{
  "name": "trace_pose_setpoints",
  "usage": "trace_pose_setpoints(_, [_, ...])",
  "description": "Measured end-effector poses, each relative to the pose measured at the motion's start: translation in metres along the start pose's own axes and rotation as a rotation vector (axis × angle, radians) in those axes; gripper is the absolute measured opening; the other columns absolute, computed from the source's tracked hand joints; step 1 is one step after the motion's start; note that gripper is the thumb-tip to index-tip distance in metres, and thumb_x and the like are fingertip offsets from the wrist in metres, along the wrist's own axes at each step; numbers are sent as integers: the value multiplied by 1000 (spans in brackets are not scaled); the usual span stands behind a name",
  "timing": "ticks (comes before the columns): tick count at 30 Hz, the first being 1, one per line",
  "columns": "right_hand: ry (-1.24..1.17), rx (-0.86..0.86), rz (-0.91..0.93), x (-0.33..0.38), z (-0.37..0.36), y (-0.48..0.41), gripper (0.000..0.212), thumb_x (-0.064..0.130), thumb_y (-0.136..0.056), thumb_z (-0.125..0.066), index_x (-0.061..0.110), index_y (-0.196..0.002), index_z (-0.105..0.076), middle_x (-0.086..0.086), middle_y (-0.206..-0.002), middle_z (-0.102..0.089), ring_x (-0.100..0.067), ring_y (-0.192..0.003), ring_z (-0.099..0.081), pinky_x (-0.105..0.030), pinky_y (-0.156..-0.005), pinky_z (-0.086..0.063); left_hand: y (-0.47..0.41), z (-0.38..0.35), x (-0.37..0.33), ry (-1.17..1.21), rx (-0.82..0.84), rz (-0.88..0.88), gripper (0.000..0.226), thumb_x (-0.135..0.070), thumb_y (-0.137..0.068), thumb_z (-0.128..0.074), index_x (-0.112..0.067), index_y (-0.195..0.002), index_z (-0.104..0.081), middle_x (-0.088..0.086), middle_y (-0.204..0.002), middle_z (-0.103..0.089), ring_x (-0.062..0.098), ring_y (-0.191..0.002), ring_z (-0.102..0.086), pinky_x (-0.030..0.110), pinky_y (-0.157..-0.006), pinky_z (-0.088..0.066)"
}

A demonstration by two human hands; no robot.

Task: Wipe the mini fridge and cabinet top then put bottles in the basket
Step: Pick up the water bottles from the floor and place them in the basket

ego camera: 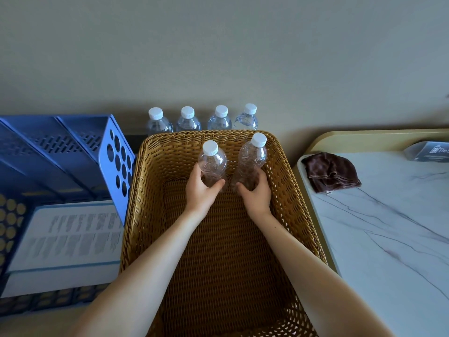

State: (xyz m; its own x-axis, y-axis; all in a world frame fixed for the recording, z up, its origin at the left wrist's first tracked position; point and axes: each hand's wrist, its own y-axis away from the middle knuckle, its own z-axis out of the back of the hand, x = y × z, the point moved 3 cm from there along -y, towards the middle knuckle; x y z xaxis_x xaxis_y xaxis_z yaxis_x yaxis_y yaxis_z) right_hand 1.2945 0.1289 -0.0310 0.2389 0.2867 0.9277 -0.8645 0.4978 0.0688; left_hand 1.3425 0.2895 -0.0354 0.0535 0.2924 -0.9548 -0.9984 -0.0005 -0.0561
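Observation:
A tan wicker basket (136, 190) fills the middle of the view. Inside it, near the far wall, my left hand (200, 190) grips a clear white-capped bottle (211, 162) around its lower body. Beside it my right hand (255, 193) grips a second clear bottle (252, 158), which leans slightly right. Both bottles stand upright with their bases near the basket floor. Behind the basket, several more clear bottles (188, 121) with white caps stand in a row against the wall.
A blue perforated plastic crate (73, 152) holding a white printed box (65, 239) sits left of the basket. To the right is a marble-patterned top (388, 227) with a crumpled brown cloth (331, 172) and a small dark card (430, 150) at the far right.

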Motion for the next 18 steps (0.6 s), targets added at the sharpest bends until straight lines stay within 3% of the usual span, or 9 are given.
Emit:
trace_pose_setpoints(5, [5, -10, -13, -1, 1, 0, 62, 10, -88, -73, 16, -144, -46, -3, -140, -56, -12, -128, -48, -29, -111, -37, -1, 5, 0, -59, -37, -43, 50, -19, -74, -82, -19, -117, -56, -2, -118, -62, 12, -110, -58, 23, -91, -46])
trace_pose_setpoints(10, [-1, -5, -25, -2, 0, 0, 62, 11, -90, -72, 17, -145, -44, -4, -142, -55, -19, -135, -49, -40, -117, -39, 0, 7, 1, -74, -28, -46, 46, -21, -75, -82, -26, -112, -54, -5, -116, -60, 4, -105, -54, -1, -81, -36])
trace_pose_setpoints(18, [-11, -7, -33, -4, 0, -1, 64, 12, -89, -73, 17, -146, -44, -3, -143, -56, -17, -135, -49, -38, -116, -39, 1, 7, 1, -88, -43, -39, 50, -21, -74, -82, -21, -117, -55, -8, -115, -59, 4, -105, -53, 3, -81, -36])
